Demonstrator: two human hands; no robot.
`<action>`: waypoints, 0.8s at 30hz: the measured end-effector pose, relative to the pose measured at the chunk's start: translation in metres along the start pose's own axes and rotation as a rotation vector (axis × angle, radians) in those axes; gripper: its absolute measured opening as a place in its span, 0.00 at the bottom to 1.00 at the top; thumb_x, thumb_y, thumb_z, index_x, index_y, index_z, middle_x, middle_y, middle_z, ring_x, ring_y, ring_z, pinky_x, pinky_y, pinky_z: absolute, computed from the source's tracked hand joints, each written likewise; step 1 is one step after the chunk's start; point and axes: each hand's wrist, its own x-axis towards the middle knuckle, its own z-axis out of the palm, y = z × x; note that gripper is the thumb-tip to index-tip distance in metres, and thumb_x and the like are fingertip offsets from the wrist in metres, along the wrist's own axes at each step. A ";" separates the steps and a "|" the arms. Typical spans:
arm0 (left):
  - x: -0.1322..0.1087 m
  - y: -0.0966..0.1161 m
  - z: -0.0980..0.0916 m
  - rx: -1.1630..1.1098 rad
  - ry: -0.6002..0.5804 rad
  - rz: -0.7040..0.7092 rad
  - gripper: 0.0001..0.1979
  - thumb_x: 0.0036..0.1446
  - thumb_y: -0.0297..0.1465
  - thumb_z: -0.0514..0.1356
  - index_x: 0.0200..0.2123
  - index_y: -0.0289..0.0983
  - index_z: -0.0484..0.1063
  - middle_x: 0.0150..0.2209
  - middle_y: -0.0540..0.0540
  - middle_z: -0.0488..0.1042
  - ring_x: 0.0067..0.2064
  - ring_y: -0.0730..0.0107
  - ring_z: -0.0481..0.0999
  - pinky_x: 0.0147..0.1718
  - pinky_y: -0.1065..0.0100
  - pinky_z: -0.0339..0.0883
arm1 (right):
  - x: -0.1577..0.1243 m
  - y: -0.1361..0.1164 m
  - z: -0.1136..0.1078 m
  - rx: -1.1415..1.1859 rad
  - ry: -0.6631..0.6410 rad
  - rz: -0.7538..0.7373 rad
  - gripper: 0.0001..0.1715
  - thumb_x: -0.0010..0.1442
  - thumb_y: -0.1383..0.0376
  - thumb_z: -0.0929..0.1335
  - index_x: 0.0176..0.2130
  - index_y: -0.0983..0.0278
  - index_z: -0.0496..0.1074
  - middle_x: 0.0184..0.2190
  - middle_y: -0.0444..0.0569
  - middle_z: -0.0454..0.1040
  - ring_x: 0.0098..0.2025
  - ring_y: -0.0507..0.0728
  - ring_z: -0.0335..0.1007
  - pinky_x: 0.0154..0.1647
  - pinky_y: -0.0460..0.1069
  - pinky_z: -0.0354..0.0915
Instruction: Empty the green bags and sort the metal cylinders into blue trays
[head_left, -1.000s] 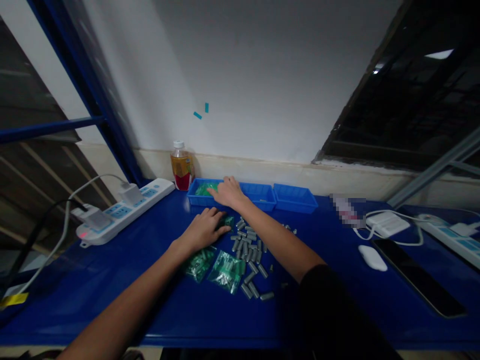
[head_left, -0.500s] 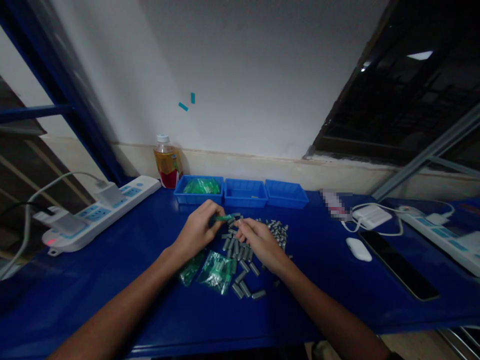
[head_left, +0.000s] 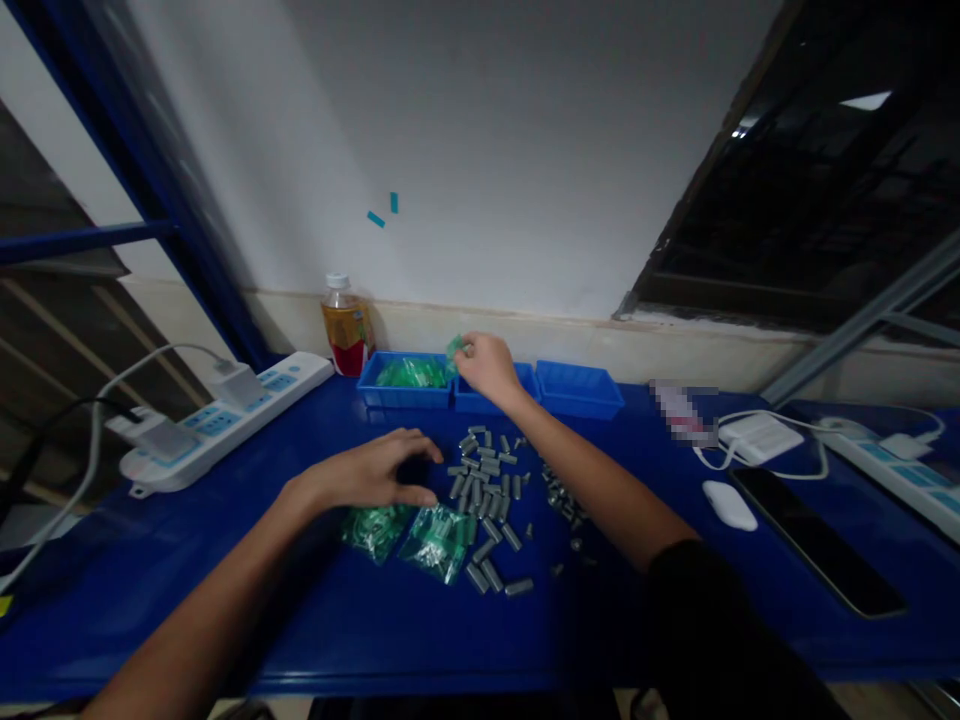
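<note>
Fingers of your right hand (head_left: 486,368) pinch a small green packet (head_left: 454,346) above the blue bins (head_left: 405,398); your left hand (head_left: 375,470) curves with thumb and fingers spread, near two filled green bags (head_left: 437,545) and the loose metal cylinders (head_left: 478,492) on the bench (head_left: 360,630).

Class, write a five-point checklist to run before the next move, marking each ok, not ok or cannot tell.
1. Right hand grips green packet: ok, pinched.
2. Left hand free: ok, grasping nothing visible.
3. Middle tray empty: cannot tell, right hand hides part of it.
4. Metal cylinders contained: not ok, loose on the table.
5. Bottle capped and upright: ok, beside left tray.
</note>
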 end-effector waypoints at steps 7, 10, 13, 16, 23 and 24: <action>0.002 0.010 0.011 0.079 -0.084 -0.032 0.13 0.51 0.42 0.62 0.36 0.40 0.72 0.42 0.46 0.70 0.48 0.58 0.67 0.51 0.54 0.57 | 0.038 -0.026 0.042 -0.253 -0.327 -0.017 0.18 0.54 0.71 0.64 0.45 0.72 0.73 0.45 0.65 0.74 0.47 0.65 0.71 0.43 0.52 0.66; 0.005 0.005 0.008 -0.018 -0.087 -0.021 0.10 0.54 0.39 0.60 0.32 0.37 0.70 0.35 0.47 0.71 0.39 0.65 0.70 0.41 0.65 0.63 | 0.042 -0.026 0.040 -0.255 -0.346 0.014 0.20 0.53 0.68 0.66 0.46 0.71 0.73 0.45 0.65 0.73 0.47 0.66 0.72 0.41 0.53 0.67; 0.006 -0.002 0.005 -0.162 -0.009 -0.042 0.11 0.56 0.38 0.58 0.31 0.36 0.67 0.26 0.51 0.68 0.28 0.72 0.67 0.28 0.72 0.60 | 0.049 -0.022 0.033 -0.266 -0.367 0.061 0.22 0.52 0.66 0.67 0.47 0.70 0.73 0.46 0.64 0.74 0.47 0.67 0.72 0.41 0.53 0.67; 0.006 -0.007 0.002 -0.310 0.169 -0.067 0.12 0.56 0.39 0.57 0.29 0.36 0.63 0.22 0.54 0.64 0.23 0.75 0.65 0.23 0.73 0.57 | 0.052 -0.023 0.032 -0.255 -0.387 0.079 0.22 0.54 0.63 0.67 0.48 0.69 0.73 0.47 0.63 0.73 0.48 0.67 0.71 0.42 0.53 0.67; 0.004 -0.008 -0.008 -0.297 0.760 -0.113 0.11 0.56 0.38 0.58 0.32 0.36 0.64 0.29 0.49 0.71 0.30 0.69 0.73 0.28 0.70 0.66 | -0.021 -0.022 0.020 0.149 -0.117 0.063 0.24 0.63 0.52 0.59 0.41 0.66 0.73 0.37 0.56 0.76 0.44 0.60 0.71 0.43 0.51 0.63; 0.004 -0.005 -0.007 -0.250 0.813 -0.083 0.10 0.56 0.37 0.58 0.32 0.36 0.66 0.31 0.47 0.73 0.34 0.68 0.74 0.30 0.70 0.67 | -0.039 -0.021 0.017 0.326 -0.113 0.056 0.24 0.63 0.51 0.59 0.40 0.65 0.72 0.33 0.53 0.75 0.39 0.57 0.72 0.41 0.50 0.64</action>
